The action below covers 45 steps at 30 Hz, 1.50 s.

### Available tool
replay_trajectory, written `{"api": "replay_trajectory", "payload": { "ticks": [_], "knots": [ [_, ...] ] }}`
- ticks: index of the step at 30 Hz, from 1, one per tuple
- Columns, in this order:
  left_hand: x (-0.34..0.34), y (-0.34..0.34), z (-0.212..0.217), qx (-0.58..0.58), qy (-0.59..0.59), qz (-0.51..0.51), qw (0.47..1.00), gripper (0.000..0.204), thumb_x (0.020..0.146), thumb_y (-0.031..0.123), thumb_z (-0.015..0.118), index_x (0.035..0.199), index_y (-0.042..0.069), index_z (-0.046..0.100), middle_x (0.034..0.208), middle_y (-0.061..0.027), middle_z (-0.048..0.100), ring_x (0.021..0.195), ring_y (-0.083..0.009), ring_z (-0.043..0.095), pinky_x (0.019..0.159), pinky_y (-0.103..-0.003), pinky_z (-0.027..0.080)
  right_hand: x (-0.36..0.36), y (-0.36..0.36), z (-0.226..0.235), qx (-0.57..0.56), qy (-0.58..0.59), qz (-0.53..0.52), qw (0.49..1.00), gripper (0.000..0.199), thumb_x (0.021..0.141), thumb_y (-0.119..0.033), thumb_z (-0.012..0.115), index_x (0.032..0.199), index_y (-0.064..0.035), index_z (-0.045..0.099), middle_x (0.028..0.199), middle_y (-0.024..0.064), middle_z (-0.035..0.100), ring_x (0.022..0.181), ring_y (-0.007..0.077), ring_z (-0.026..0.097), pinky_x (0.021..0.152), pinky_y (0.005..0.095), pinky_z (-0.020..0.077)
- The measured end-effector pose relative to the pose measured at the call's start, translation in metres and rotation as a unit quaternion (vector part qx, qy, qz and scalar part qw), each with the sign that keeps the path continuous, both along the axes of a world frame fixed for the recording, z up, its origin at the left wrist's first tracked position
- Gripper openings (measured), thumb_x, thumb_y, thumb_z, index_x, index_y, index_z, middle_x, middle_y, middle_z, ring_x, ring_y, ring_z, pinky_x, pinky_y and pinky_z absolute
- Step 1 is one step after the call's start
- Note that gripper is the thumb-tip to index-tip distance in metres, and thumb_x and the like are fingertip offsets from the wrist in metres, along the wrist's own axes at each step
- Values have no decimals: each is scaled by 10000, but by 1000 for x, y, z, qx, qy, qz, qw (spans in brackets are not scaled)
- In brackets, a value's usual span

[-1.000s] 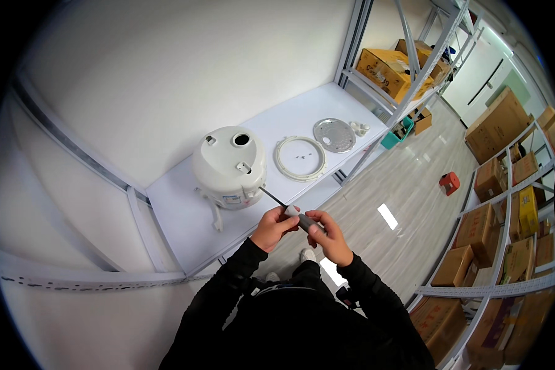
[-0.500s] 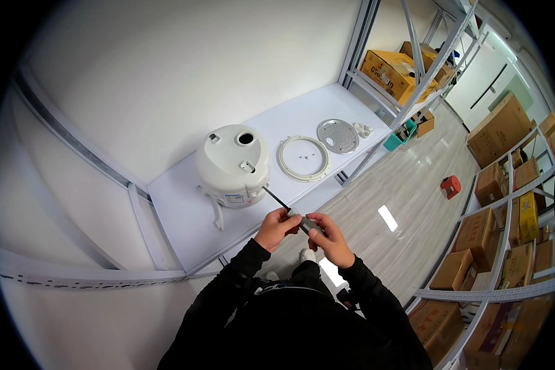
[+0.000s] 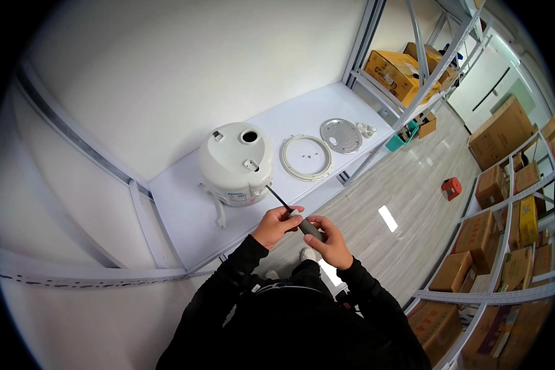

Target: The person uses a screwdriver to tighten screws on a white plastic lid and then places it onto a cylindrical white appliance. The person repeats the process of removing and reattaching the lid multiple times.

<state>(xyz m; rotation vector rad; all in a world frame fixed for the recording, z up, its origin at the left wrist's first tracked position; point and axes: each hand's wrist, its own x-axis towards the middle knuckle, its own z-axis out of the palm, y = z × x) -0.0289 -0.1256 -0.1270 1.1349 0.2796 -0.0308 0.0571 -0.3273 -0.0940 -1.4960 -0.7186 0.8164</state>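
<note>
Head view: both hands meet just in front of the white cooker body (image 3: 235,162), which sits on the white counter (image 3: 185,216) w/ its domed shell up and a round hole near the top. Left hand (image 3: 275,226) is curled shut around the shaft end of a screwdriver (image 3: 296,216); right hand (image 3: 330,239) is wrapped shut on the grey handle of the same tool, a bit further from the cooker body. The thin dark shaft runs from the hands up toward the cooker body, tip right at its lower front edge; can't tell if it actually touches. Hands are close together, nearly touching, both off the counter edge, over the floor.

A white handle piece (image 3: 216,209) hangs off the cooker body's front-left side, lying on the counter. Beyond the cooker body, to its right on the same counter, lies a white ring (image 3: 306,158), flat, apart from it. Further right past the ring: a round metal plate (image 3: 341,135), flat too, and a couple of small white parts (image 3: 367,129) just beside the plate. Cardboard boxes (image 3: 391,71) sit on the shelf far beyond the cooker body, to the right.
</note>
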Motion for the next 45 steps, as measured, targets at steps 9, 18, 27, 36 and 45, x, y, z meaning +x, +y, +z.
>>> {"api": "replay_trajectory", "payload": {
  "ticks": [9, 18, 27, 36, 45],
  "knots": [
    [-4, -6, 11, -108, -43, 55, 992, 432, 997, 28, 607, 1414, -23, 507, 1152, -64, 644, 1037, -180, 639, 968, -337, 541, 8, -1, 8, -32, 162, 34, 986, 423, 1027, -185, 581, 1412, -44, 477, 1037, 115, 682, 669, 120, 572, 572, 264, 435],
    [-3, 3, -4, -47, -3, 36, 998, 388, 1016, 66, 593, 1390, -15, 527, 1153, -67, 654, 1051, -157, 647, 954, -334, 546, 1, 5, 13, -20, 144, -24, 989, 412, 1011, -189, 604, 1384, -35, 522, 1022, 78, 682, 700, 93, 580, 589, 237, 451],
    [-7, 7, 5, -108, -32, 41, 993, 442, 989, 43, 552, 1424, -19, 505, 1316, -153, 619, 1181, -223, 616, 1028, -393, 502, -2, 14, 21, -63, 117, -1, 991, 393, 1034, -222, 561, 1394, -65, 550, 969, 70, 702, 655, 65, 542, 569, 230, 441],
    [-5, -1, 0, -87, -19, 66, 994, 318, 1011, 94, 601, 1314, -3, 580, 1191, -104, 662, 1073, -187, 641, 932, -361, 535, -3, 8, 7, -20, 150, -26, 988, 382, 1019, -208, 593, 1373, -64, 577, 928, 38, 692, 625, 43, 502, 558, 221, 412],
    [-6, 1, -3, -90, -26, 65, 993, 308, 1025, 108, 598, 1310, -7, 578, 1174, -97, 660, 1064, -188, 644, 930, -363, 538, 1, 10, 9, -28, 146, -17, 989, 383, 1020, -203, 592, 1370, -47, 579, 932, 41, 696, 621, 44, 508, 558, 221, 420]
  ]
}}
